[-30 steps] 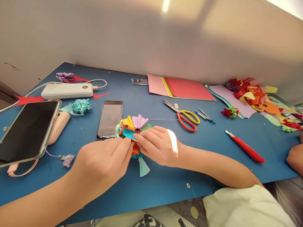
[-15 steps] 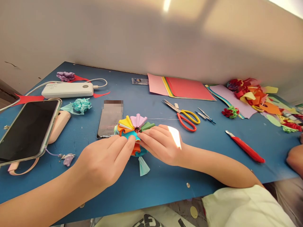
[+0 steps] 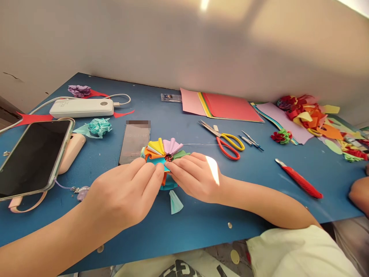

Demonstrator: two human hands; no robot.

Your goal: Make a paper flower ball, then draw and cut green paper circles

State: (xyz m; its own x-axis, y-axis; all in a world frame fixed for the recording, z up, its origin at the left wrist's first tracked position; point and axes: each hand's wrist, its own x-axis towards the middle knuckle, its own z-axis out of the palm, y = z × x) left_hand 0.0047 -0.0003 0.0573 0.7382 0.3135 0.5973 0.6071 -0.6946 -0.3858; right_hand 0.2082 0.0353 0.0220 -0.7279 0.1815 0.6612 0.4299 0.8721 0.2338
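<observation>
- Pinching the paper rosette (image 3: 171, 146) between both hands, we have it in front of us near the middle of the blue table (image 3: 201, 234), its yellow, lilac, green, orange and blue folds fanned around a dark reddish centre
- Our left hand (image 3: 123, 194) comes in from 8 o'clock, fingers closed, thumb and fingertips gripping the blue and orange folds
- Our right hand (image 3: 197, 177) comes in from 4 o'clock, fingertips bunched near the centre and closed on the folds; we cannot see the gap between its fingers and thumb
- A thin white thread (image 3: 201, 144) runs from the rosette's upper edge towards 3 o'clock, to the scissors (image 3: 219, 137), which lie slightly spread at 2 o'clock
- At 6 o'clock, just beside the rosette, we see a pale blue paper fan (image 3: 175, 202)
- At 10 o'clock a grey-screened phone (image 3: 135, 140) is partly hidden by our left hand; well beyond it lies crumpled teal paper (image 3: 98, 127)
- Well off at 3 o'clock we have the red cutter (image 3: 300, 180), and at 1 o'clock the coloured sheets (image 3: 227, 107)
</observation>
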